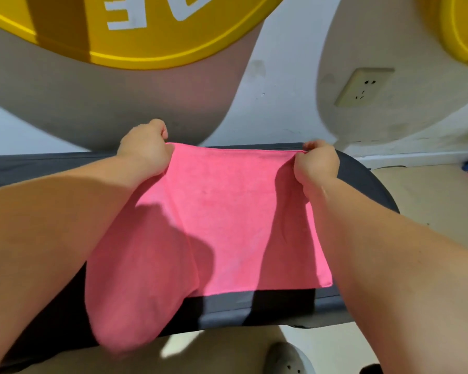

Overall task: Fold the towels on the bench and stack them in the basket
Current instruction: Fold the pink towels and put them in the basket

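A pink towel [227, 211] lies spread across the dark bench [362, 182]. My left hand [146, 149] grips its far left corner near the bench's back edge. My right hand [316, 163] pinches its far right corner. The far edge runs straight between both hands. The towel's near right part lies flat on the bench, while its near left part hangs over the front edge under my left forearm. No basket is in view.
A white wall with a power socket [362, 87] stands behind the bench. Yellow round wall signs [135, 31] hang above. A grey shoe [289, 357] shows on the pale floor at the bottom right.
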